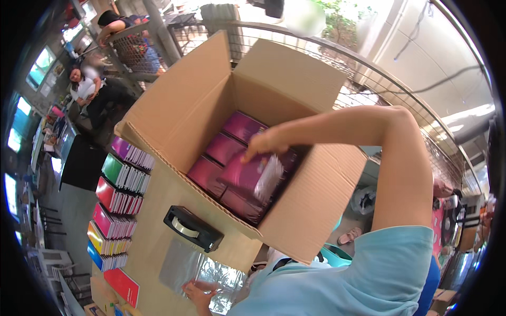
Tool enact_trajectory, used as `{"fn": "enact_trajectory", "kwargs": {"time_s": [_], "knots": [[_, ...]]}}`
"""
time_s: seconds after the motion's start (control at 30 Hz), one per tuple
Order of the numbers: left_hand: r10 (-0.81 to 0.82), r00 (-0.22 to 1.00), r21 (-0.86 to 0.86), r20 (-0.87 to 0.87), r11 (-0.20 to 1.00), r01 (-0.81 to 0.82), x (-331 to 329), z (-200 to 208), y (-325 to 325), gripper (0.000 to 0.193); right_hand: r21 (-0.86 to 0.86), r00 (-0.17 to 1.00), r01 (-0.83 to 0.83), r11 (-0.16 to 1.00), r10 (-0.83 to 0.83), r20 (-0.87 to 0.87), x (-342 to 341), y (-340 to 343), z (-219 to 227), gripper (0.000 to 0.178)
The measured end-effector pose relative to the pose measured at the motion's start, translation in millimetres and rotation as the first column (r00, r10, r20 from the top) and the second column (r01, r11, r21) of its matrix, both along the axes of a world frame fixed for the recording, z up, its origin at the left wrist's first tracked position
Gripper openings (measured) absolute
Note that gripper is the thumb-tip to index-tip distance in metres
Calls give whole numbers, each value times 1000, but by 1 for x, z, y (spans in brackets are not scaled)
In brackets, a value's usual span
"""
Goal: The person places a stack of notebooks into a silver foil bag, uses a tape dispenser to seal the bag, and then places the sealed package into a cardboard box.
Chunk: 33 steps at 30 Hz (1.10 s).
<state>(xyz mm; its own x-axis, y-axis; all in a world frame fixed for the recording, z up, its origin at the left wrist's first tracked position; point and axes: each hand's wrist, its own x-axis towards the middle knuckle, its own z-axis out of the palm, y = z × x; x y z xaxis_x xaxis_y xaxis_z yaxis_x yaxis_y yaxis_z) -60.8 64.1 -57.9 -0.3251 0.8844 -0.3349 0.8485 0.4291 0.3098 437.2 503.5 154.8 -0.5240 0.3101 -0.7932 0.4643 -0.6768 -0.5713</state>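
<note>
- Your right hand (263,143) is reaching down into the open cardboard box (182,108), fingers closed on the upper edge of a magenta booklet (247,176).
- You are gripping that booklet by its top so that it is tilting up out of the packed layer; the other magenta booklets (234,134) are lying flat beneath and beside it in the box.
- The booklet is leaning with its page edges facing right and down, its long axis running roughly from upper left to lower right, cover turned towards you.
- Your left hand (199,292) is resting low on the table (158,210), fingers spread on a clear plastic sleeve (190,266) and pinning it flat rather than grasping it.
- A black tape dispenser (192,228) is sitting just above that sleeve, close at hand.
- Stacks of coloured booklets (118,210) are lining the table's left edge, spines outward.
</note>
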Motion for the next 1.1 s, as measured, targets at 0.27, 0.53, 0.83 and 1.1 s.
{"fn": "enact_trajectory", "kwargs": {"time_s": [0.27, 0.53, 0.83, 1.1], "knots": [[48, 998, 74, -34, 996, -45, 20, 16, -4, 115, 179, 933, -354, 918, 359, 1, -10, 13, -2, 59], [56, 996, 96, 70, 993, -62, 19, 13, -2, 116, 76, 909, -390, 918, 370, 191, 25, 20, -78, 68], [25, 995, 27, -95, 999, -22, 20, 42, 14, 113, 363, 354, -930, 50, 374, 857, 54, 60, -33, 58], [32, 993, -2, -115, 999, -33, 28, 37, -35, 145, 961, 998, -9, -276, -57, -7, -86, -194, 114, 38]]}}
